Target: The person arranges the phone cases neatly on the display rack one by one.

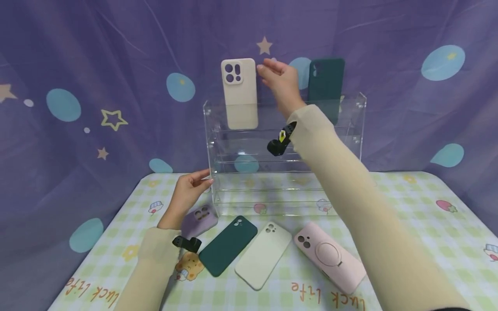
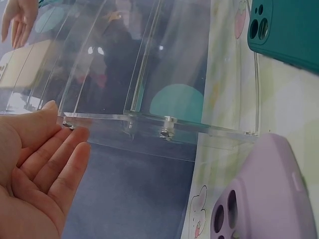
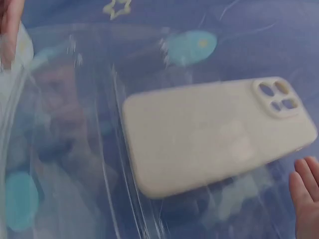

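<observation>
Rack of clear tiers (image 1: 268,173), upright on cloth-covered desk (image 1: 404,224). Cream phone case (image 1: 240,93) upright on topmost tier, toward the left end, lower part behind the clear front lip, camera cut-outs at the top. Dark green upright case (image 1: 327,82) on same tier, toward the right end, partly behind the right sleeve (image 1: 342,172).

Right hand (image 1: 282,82): just beside the cream phone case's right edge, fingers clear of it by a narrow gap, clamped on nothing. Left hand (image 1: 188,190): at the rack's left side wall, fingers loosely extended, no firm clasp visible; pressure impossible to tell.

On desk, before the rack: lilac case (image 1: 200,220) nearest the left hand, flat dark green case (image 1: 228,245), pale case (image 1: 264,255), pink case (image 1: 330,259).

Risks, by judgement: sideways slip or topple of the cream phone case, from a stray brush of the right fingertips; knock to the dark green upright case, from a wide swing of the right wrist; shift of the rack, from uneven pressure by the left hand.
</observation>
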`<action>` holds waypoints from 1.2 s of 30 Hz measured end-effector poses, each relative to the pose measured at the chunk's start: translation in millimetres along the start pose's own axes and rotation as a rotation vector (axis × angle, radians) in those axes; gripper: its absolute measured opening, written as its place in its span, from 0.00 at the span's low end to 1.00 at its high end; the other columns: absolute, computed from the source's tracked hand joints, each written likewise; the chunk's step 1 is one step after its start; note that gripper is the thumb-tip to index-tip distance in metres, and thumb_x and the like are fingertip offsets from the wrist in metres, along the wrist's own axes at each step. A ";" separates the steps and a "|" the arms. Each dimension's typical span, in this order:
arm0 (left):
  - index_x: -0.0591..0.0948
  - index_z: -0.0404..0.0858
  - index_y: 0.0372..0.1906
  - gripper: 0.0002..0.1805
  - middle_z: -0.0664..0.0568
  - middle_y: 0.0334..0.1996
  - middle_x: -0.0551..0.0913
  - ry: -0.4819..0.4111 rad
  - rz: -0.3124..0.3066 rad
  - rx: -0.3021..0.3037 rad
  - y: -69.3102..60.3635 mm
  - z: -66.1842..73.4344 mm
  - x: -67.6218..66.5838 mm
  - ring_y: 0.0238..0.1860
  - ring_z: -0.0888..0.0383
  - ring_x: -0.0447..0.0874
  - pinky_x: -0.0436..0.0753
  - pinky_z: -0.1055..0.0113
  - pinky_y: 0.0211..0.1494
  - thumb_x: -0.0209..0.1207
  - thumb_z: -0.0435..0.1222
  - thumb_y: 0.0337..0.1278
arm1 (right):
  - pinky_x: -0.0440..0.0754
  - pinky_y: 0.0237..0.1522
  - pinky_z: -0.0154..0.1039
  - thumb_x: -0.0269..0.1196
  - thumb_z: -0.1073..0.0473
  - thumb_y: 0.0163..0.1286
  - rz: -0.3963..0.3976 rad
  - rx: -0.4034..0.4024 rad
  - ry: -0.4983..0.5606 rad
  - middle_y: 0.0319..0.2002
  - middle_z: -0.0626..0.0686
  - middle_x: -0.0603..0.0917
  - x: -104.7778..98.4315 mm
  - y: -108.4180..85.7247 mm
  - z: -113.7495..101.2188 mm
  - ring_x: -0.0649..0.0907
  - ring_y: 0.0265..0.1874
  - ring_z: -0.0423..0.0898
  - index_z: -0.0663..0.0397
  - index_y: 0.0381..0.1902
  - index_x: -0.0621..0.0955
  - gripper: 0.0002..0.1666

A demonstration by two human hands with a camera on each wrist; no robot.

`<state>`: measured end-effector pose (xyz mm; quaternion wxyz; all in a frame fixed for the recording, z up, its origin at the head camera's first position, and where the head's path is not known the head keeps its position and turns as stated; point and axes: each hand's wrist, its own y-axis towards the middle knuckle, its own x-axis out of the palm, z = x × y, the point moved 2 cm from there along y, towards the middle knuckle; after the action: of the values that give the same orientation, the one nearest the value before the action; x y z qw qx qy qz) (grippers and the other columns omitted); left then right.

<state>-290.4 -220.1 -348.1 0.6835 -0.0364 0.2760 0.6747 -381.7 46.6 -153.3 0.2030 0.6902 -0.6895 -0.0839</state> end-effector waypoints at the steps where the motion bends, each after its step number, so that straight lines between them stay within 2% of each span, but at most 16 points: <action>1: 0.77 0.29 0.57 0.20 0.38 0.53 0.79 -0.001 -0.001 0.001 0.7 0.1 0.0 0.42 0.64 0.84 0.79 0.77 0.41 0.59 0.34 0.61 | 0.76 0.52 0.28 0.64 0.60 0.64 0.003 -0.010 0.024 0.63 0.51 0.74 -2.5 -3.2 -1.2 0.78 0.55 0.41 0.61 0.62 0.73 0.28; 4: 0.77 0.30 0.57 0.20 0.39 0.53 0.79 0.002 0.003 -0.001 2.3 0.4 -0.4 0.45 0.56 0.84 0.79 0.77 0.41 0.60 0.34 0.61 | 0.76 0.52 0.30 0.64 0.60 0.64 0.000 -0.044 0.041 0.62 0.52 0.75 -10.9 -19.3 -4.0 0.78 0.55 0.42 0.62 0.61 0.73 0.29; 7: 0.77 0.31 0.57 0.20 0.40 0.53 0.79 0.017 0.002 -0.019 2.6 -0.6 -1.4 0.47 0.52 0.83 0.79 0.78 0.41 0.60 0.35 0.61 | 0.76 0.53 0.32 0.65 0.60 0.64 -0.035 -0.067 0.010 0.58 0.55 0.78 -22.8 -42.8 -3.9 0.79 0.54 0.43 0.62 0.61 0.74 0.28; 10: 0.77 0.32 0.58 0.21 0.41 0.54 0.79 0.042 -0.003 -0.029 2.7 -2.4 -2.4 0.48 0.51 0.83 0.79 0.77 0.42 0.60 0.36 0.61 | 0.75 0.56 0.33 0.64 0.60 0.64 -0.094 -0.077 -0.040 0.55 0.55 0.80 -40.8 -68.6 -1.1 0.79 0.54 0.43 0.59 0.61 0.75 0.27; 15: 0.77 0.32 0.57 0.21 0.41 0.54 0.79 0.040 0.013 -0.032 4.9 -4.0 -3.4 0.48 0.51 0.83 0.79 0.77 0.42 0.60 0.36 0.61 | 0.75 0.56 0.33 0.64 0.58 0.65 -0.224 -0.081 -0.151 0.56 0.54 0.79 -74.0 -110.9 12.1 0.79 0.55 0.44 0.56 0.61 0.74 0.27; 19: 0.77 0.32 0.57 0.21 0.41 0.55 0.79 0.027 0.010 -0.022 6.8 -3.7 -2.4 0.47 0.54 0.84 0.80 0.77 0.42 0.60 0.36 0.61 | 0.76 0.54 0.32 0.62 0.56 0.67 -0.331 -0.053 -0.280 0.60 0.55 0.76 -99.4 -148.6 31.6 0.77 0.56 0.43 0.54 0.64 0.71 0.29; 23: 0.77 0.32 0.57 0.21 0.42 0.55 0.79 0.026 0.005 -0.022 7.8 -3.1 -0.9 0.46 0.55 0.84 0.80 0.77 0.42 0.60 0.35 0.61 | 0.76 0.54 0.32 0.59 0.57 0.69 -0.384 0.005 -0.324 0.62 0.57 0.74 -122.4 -180.1 50.4 0.76 0.57 0.41 0.55 0.65 0.70 0.28; 27: 0.76 0.31 0.58 0.21 0.41 0.55 0.78 0.033 0.003 -0.015 8.7 -3.5 0.0 0.48 0.51 0.83 0.79 0.77 0.42 0.60 0.36 0.61 | 0.75 0.55 0.30 0.58 0.60 0.70 -0.438 0.026 -0.365 0.61 0.57 0.75 -140.4 -200.3 61.9 0.76 0.58 0.39 0.55 0.65 0.70 0.26; 31: 0.76 0.32 0.58 0.22 0.41 0.56 0.78 0.045 0.000 -0.018 9.0 -4.9 0.0 0.49 0.50 0.83 0.79 0.77 0.43 0.59 0.37 0.62 | 0.71 0.59 0.29 0.56 0.63 0.70 -0.596 0.040 -0.413 0.62 0.59 0.74 -151.5 -215.8 76.0 0.74 0.60 0.39 0.55 0.66 0.69 0.26; 33: 0.77 0.33 0.58 0.21 0.42 0.55 0.79 0.039 0.003 -0.027 8.7 -5.4 -0.2 0.48 0.53 0.83 0.79 0.77 0.43 0.59 0.37 0.62 | 0.69 0.60 0.29 0.56 0.63 0.71 -0.665 0.078 -0.416 0.62 0.60 0.73 -155.7 -223.1 86.0 0.73 0.61 0.41 0.56 0.66 0.68 0.26; 36: 0.76 0.32 0.58 0.21 0.41 0.55 0.79 0.029 0.001 -0.022 8.4 -4.3 0.2 0.44 0.64 0.83 0.79 0.77 0.42 0.59 0.36 0.62 | 0.69 0.60 0.29 0.55 0.62 0.72 -0.701 0.179 -0.388 0.63 0.63 0.71 -162.8 -233.3 102.1 0.71 0.63 0.50 0.60 0.66 0.67 0.27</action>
<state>-299.7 -221.0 -349.1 0.6786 -0.0535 0.2787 0.6775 -213.7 182.5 -364.6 -0.0323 0.8697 -0.4424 -0.2164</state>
